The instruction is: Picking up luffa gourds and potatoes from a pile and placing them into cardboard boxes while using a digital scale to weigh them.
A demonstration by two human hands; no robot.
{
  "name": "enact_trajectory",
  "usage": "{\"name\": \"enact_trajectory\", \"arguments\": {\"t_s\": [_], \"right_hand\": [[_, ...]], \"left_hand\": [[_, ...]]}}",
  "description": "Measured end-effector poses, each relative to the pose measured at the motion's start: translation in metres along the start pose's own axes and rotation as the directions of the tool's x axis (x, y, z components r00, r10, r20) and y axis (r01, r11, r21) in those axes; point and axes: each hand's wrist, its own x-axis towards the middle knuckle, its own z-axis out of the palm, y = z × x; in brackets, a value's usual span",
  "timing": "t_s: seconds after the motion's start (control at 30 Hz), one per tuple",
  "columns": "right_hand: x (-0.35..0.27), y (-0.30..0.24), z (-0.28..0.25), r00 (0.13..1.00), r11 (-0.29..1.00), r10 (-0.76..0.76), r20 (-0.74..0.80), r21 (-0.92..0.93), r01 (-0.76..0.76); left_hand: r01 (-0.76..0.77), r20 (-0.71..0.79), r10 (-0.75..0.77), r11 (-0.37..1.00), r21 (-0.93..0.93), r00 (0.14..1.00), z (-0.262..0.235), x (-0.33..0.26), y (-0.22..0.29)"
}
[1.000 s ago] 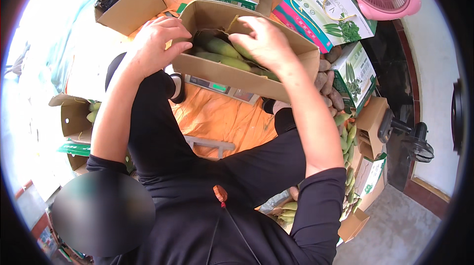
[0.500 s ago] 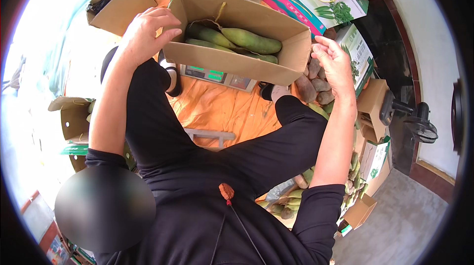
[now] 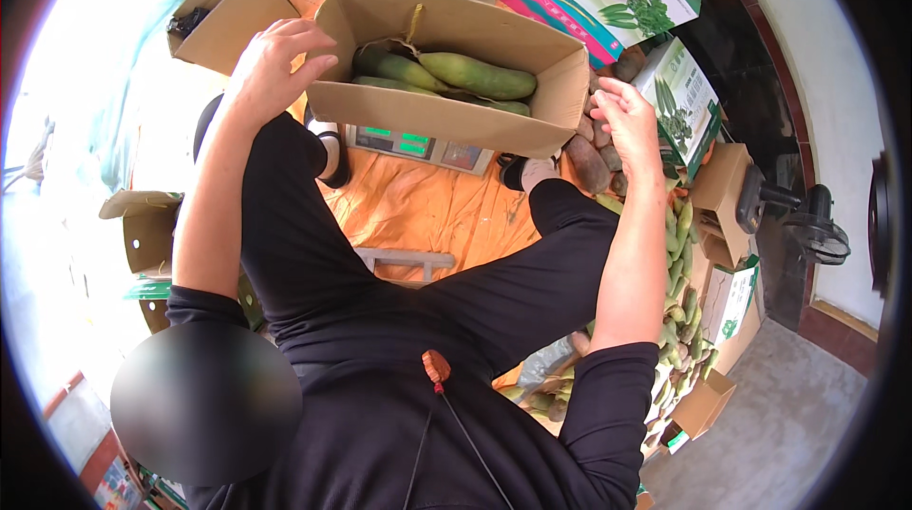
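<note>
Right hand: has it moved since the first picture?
Yes: rightward against the scale; the right hand has gone from over the box to beside its right end.

vegetables (image 3: 478, 76) in box (image 3: 427, 119); box on scale (image 3: 461, 157), between hands (image 3: 629, 125); tubers (image 3: 589, 165) right of box; sheet (image 3: 427, 211) beneath scale.

The brown box (image 3: 446, 125) gapes wide over the scale (image 3: 461, 155), and there they lie: green radishes (image 3: 480, 76), long, plump, bunched inside!

2 half-curled grips (image 3: 271, 70) (image 3: 628, 125), well apart
</note>
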Motion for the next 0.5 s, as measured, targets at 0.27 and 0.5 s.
{"name": "enact_trajectory", "arguments": {"t_s": [0.27,0.5], "right_hand": [[0.000,0.010,-0.009,0.999,0.997,0.026,-0.044,0.067,-0.023],[0.000,0.014,-0.011,0.999,0.998,0.029,-0.038,0.049,-0.027]], "left_hand": [[-0.024,-0.039,0.024,1.000,-0.003,0.999,0.004,0.005,0.006],[0.023,-0.043,-0.022,1.000,0.010,0.999,0.002,0.003,0.010]]}}
